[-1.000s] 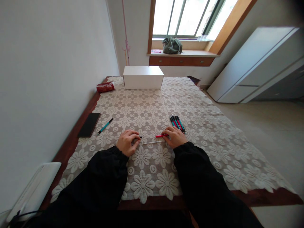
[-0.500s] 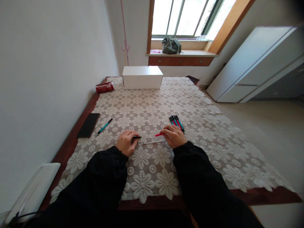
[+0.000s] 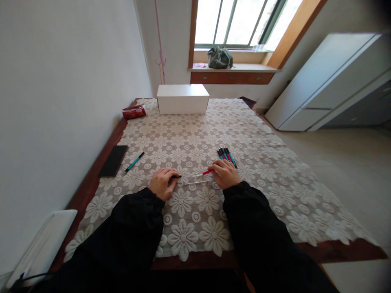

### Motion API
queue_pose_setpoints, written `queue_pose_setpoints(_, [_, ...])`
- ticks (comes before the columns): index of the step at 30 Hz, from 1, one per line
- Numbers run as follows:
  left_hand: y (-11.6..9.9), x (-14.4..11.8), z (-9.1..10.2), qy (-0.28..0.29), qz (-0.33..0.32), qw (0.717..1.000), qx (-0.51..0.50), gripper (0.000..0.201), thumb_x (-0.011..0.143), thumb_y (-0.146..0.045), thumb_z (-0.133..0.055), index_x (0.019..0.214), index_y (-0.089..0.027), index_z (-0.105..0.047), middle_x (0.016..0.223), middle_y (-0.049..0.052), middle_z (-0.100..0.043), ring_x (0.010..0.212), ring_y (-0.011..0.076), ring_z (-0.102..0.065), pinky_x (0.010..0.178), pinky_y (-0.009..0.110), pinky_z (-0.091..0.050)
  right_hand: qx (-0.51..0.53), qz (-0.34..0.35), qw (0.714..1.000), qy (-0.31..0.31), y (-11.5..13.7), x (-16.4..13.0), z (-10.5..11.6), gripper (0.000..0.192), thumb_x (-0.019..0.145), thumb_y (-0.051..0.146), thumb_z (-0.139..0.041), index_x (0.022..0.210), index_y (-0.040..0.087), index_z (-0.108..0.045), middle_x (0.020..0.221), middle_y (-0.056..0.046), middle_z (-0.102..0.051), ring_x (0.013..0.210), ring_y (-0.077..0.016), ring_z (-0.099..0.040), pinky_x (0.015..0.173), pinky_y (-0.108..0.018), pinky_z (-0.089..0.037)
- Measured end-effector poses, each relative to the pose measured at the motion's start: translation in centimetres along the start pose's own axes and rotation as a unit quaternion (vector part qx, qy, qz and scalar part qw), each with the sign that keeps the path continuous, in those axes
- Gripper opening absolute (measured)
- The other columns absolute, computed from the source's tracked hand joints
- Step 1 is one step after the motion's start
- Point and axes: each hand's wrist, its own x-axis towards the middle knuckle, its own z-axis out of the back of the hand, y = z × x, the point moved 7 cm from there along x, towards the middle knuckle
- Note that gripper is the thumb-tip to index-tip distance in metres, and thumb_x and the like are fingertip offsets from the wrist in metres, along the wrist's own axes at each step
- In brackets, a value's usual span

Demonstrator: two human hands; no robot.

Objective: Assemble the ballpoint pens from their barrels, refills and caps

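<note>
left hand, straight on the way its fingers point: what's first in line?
The left hand points right across the cloth. First in line looks like the thin white refill just past its black piece, then the right hand. Depth is hard to judge.

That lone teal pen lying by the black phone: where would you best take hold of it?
The teal pen lies flat on the lace tablecloth, slanted, apart from the black phone. Probably best to pinch its teal middle from above, fingers across the barrel on its two long sides; both are open. The left hand is the nearer one, though it holds a black pen part.
</note>
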Motion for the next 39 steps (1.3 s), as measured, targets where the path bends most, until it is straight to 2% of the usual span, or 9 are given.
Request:
queue_pose_setpoints(4, [0.1, 0.0, 0.0, 0.001, 0.000, 1.000, 0.003, 0.018, 0.085, -0.014, -0.063, 0.099, -0.023, -0.069, 0.109, 0.004, -0.075, 0.111, 0.0266, -0.064, 0.099, 0.047, -0.051, -0.005, -0.014, 1.000, 0.024, -0.8, -0.1, -0.5, 0.018, 0.093, 0.019, -0.058, 0.098, 0.025, -0.074, 0.106, -0.006, -0.071, 0.100, -0.0244, -0.059, 0.091, -0.039, -0.041])
queue_pose_setpoints(8, [-0.1, 0.0, 0.1, -0.001, -0.003, 1.000, 0.003, 0.013, 0.085, -0.014, -0.064, 0.093, -0.023, -0.068, 0.109, 0.003, -0.075, 0.110, 0.0263, -0.065, 0.098, 0.047, -0.050, -0.016, -0.043, 0.999, 0.014, -1.4, -0.2, -0.5, 0.018, 0.092, 0.019, -0.058, 0.098, 0.026, -0.073, 0.106, -0.006, -0.071, 0.099, -0.0242, -0.060, 0.090, -0.038, -0.040])
queue_pose_setpoints(22, [-0.3, -0.1, 0.0, -0.013, -0.027, 1.000, -0.008, 0.008, 0.091, -0.020, -0.064, 0.092, -0.023, -0.071, 0.110, 0.004, -0.074, 0.108, 0.0251, -0.065, 0.097, 0.046, -0.051, -0.044, -0.079, 0.994, 0.058, -0.5, -0.2, -0.9, 0.018, 0.094, 0.018, -0.055, 0.098, 0.024, -0.072, 0.106, -0.006, -0.071, 0.102, -0.0249, -0.060, 0.091, -0.038, -0.039])
queue_pose_setpoints(30, [-0.6, 0.0, 0.0, -0.015, -0.043, 0.999, -0.013, 0.009, 0.091, -0.022, -0.064, 0.093, -0.024, -0.073, 0.110, 0.005, -0.073, 0.109, 0.0256, -0.065, 0.098, 0.046, -0.051, -0.032, -0.052, 0.993, 0.100, -0.3, -0.1, -1.3, 0.019, 0.093, 0.018, -0.057, 0.100, 0.025, -0.073, 0.109, -0.007, -0.071, 0.105, -0.0244, -0.058, 0.092, -0.037, -0.039])
queue_pose_setpoints(39, [-1.0, -0.1, 0.1, -0.005, -0.053, 0.999, -0.008, 0.013, 0.092, -0.026, -0.062, 0.095, -0.024, -0.074, 0.111, 0.006, -0.072, 0.111, 0.0252, -0.063, 0.101, 0.046, -0.051, -0.015, -0.032, 0.997, 0.073, 0.8, 0.0, -1.0, 0.017, 0.094, 0.019, -0.058, 0.098, 0.025, -0.074, 0.106, -0.007, -0.071, 0.104, -0.0244, -0.059, 0.093, -0.037, -0.040])
